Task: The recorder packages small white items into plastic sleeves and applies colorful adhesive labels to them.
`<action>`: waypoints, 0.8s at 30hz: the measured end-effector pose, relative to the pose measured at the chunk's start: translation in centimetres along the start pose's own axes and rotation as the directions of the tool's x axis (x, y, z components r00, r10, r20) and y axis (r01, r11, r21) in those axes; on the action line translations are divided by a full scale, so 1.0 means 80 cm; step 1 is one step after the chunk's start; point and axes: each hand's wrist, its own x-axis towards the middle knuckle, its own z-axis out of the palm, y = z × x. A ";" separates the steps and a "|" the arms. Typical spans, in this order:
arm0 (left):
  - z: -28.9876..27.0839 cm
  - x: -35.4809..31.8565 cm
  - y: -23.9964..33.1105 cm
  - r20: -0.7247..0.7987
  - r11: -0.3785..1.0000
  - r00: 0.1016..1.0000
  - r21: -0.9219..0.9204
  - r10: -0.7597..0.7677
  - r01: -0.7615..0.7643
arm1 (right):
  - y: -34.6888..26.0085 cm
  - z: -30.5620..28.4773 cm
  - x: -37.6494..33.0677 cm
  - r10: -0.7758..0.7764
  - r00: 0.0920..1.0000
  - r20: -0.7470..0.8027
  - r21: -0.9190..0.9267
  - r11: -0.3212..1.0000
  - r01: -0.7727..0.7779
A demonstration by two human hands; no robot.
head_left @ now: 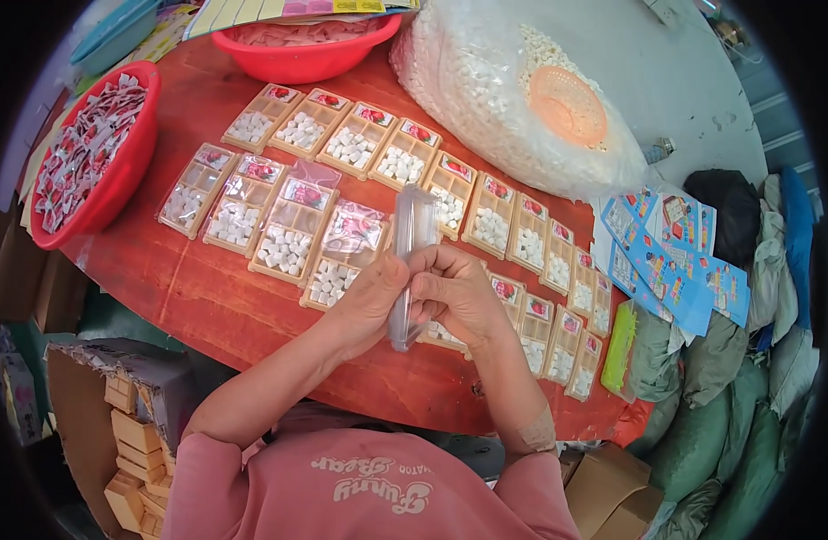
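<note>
Holding a clear sleeve [410,261] between them, both hands meet over the near middle of the red table [207,306]. The sleeve stands nearly upright in the picture, its long axis running away from the person: the top end rises past the fingers toward the far row of trays, the bottom end hangs below the palms toward the table's near edge. The left hand [371,301] presses against the sleeve's left side, fingers curled round its lower half. The right hand [454,292] closes on it from the right, with fingers [429,270] bent over its edge at mid-height. Both hands touch the sleeve, so neither is nearer; the grip sits at and below the middle, leaving the upper part free.

Just under and around the hands lie the trays [288,236] of small white pieces, in two slanting rows across the table. One filled tray lies right by the left hand, another right by the right wrist. A red bowl [90,157] of small packets sits well to the left, and a big bag [513,99] of white pieces lies far right.
</note>
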 end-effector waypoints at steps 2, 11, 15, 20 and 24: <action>0.007 -0.001 0.004 -0.056 0.999 0.998 0.007 0.039 -0.039 | 0.002 -0.004 0.004 0.019 0.999 0.046 0.046 0.999 -0.021; 0.002 0.005 0.007 -0.180 0.900 0.916 0.329 0.358 -0.287 | 0.003 0.031 0.010 -0.462 0.885 -0.049 -0.654 0.685 0.321; 0.000 0.014 0.023 -0.396 0.912 0.844 0.337 0.362 -0.232 | -0.021 0.024 0.022 -0.239 0.940 -0.245 -0.286 0.944 0.165; -0.028 0.023 0.054 -0.509 0.964 0.819 0.119 0.264 -0.237 | -0.050 -0.091 0.061 -0.234 0.937 -0.258 -0.121 0.970 0.209; -0.031 0.037 0.073 -0.420 0.973 0.883 -0.005 0.209 -0.232 | -0.047 -0.114 0.090 -0.124 0.935 -0.332 -0.032 0.992 0.121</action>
